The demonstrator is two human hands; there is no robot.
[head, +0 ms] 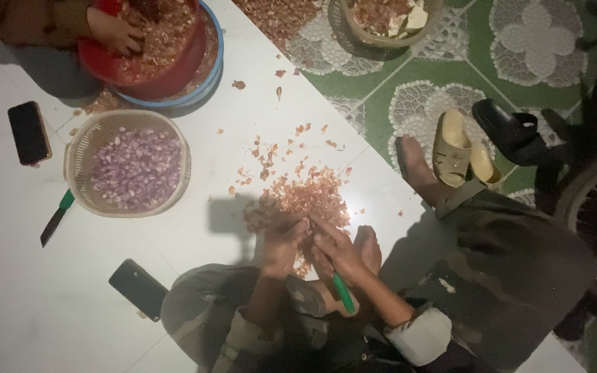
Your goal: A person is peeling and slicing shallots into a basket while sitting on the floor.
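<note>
My left hand (282, 242) and my right hand (336, 250) meet over the near edge of a heap of reddish onion skins (303, 195) on the white floor. The right hand grips a knife with a green handle (343, 292) that sticks back toward me. My left fingers curl around something small at the knife's tip; it is hidden by the fingers. A round beige basket (77, 148) to the left holds peeled purple shallots (135, 168).
Another person's hand (114, 32) reaches into a red bowl (174, 72) of unpeeled shallots at the top left. A second green-handled knife (55, 218) and two dark phones (29, 132) (137, 288) lie on the floor. Sandals (452, 148) sit beside my bare foot (412, 168).
</note>
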